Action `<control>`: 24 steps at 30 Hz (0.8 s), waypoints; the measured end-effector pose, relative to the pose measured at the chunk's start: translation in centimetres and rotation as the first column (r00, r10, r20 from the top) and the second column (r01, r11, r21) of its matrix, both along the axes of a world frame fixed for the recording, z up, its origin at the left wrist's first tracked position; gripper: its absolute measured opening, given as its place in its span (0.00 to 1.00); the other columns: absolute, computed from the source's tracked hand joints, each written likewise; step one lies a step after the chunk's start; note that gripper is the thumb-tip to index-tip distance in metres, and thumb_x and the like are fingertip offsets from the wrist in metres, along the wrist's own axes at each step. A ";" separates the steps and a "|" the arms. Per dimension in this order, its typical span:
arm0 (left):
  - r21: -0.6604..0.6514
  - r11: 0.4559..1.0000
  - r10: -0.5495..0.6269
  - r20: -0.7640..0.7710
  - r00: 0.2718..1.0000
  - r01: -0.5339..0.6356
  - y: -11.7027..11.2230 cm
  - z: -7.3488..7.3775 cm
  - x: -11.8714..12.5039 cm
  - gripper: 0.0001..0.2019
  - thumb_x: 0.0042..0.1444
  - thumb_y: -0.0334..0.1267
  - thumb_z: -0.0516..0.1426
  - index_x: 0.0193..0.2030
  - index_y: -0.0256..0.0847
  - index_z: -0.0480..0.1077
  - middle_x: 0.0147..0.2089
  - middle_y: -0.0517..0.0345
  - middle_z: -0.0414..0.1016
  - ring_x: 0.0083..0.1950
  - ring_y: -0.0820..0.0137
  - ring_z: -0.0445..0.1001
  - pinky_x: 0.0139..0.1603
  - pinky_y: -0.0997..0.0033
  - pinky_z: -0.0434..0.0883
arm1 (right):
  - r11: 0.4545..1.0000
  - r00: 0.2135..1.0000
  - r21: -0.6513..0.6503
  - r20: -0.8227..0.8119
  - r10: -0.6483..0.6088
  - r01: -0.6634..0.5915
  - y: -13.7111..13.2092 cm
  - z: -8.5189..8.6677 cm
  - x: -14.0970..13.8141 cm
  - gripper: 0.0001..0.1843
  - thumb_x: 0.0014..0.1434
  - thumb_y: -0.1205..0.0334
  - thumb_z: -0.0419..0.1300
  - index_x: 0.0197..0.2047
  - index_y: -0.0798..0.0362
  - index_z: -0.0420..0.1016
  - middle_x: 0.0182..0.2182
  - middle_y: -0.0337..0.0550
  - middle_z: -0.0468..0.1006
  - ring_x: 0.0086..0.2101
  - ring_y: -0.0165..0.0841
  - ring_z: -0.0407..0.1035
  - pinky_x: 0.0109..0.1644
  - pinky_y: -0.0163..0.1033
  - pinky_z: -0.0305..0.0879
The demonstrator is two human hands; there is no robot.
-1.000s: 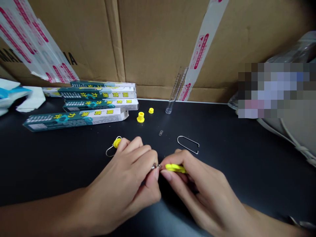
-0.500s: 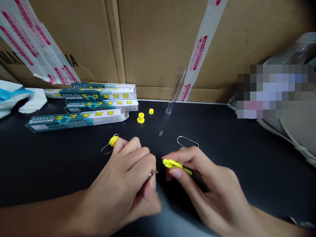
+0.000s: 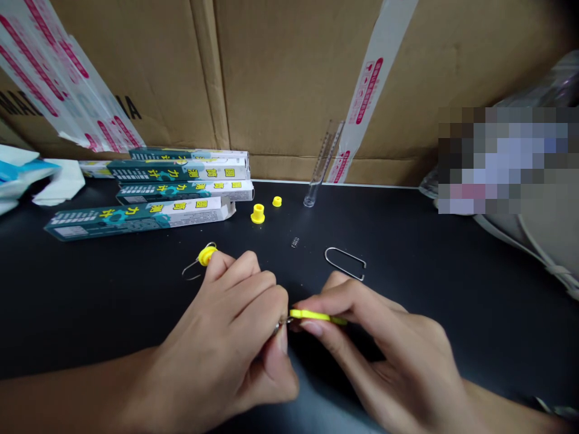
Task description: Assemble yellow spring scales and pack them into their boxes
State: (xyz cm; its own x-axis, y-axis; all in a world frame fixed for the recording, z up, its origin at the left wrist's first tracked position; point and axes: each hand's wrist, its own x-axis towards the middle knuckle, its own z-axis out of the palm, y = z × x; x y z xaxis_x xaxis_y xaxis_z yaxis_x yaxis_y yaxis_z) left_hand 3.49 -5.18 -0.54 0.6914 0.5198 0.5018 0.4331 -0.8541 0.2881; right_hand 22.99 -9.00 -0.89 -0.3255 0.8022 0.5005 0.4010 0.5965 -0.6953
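My left hand (image 3: 235,337) is closed, pinching a small metal piece (image 3: 279,324) between thumb and forefinger. My right hand (image 3: 380,343) is closed on a thin yellow plastic strip (image 3: 312,315), whose left end meets the metal piece. Just past my left knuckles lies a yellow cap with a wire hook (image 3: 203,259). A bent wire loop (image 3: 345,263) lies beyond my right hand, and a tiny spring (image 3: 295,242) sits further back. Two yellow plastic caps (image 3: 257,214) (image 3: 277,201) rest near the boxes.
Several long teal-and-white boxes (image 3: 176,193) lie at the back left on the black table (image 3: 452,289). A clear tube (image 3: 321,169) leans on the cardboard wall (image 3: 280,78). White paper (image 3: 58,181) is far left; a plastic-wrapped bundle (image 3: 543,241) is right.
The yellow strip and the metal piece, apart half a second ago, are together again. The strip now lies flatter. The yellow cap with hook has shifted slightly left.
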 end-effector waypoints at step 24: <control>-0.065 0.998 -0.009 0.005 1.000 0.009 -0.2 -0.3 0.3 0.09 0.56 0.25 0.49 0.28 0.40 0.55 0.28 0.64 0.55 0.33 0.70 0.53 0.34 0.63 0.51 | 0.993 0.998 0.099 0.003 0.065 -0.065 -0.1 -1.1 0.6 0.14 0.61 0.83 0.55 0.45 0.57 0.73 0.33 0.43 0.80 0.30 0.31 0.69 0.31 0.35 0.70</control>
State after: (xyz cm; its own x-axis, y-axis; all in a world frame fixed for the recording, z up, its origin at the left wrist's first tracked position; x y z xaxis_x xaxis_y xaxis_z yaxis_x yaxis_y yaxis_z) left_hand 3.80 -5.43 -0.87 0.6938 0.5453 0.4704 0.4238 -0.8373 0.3455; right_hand 23.55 -9.08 -1.96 -0.3753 0.7261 0.5761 0.3594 0.6869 -0.6316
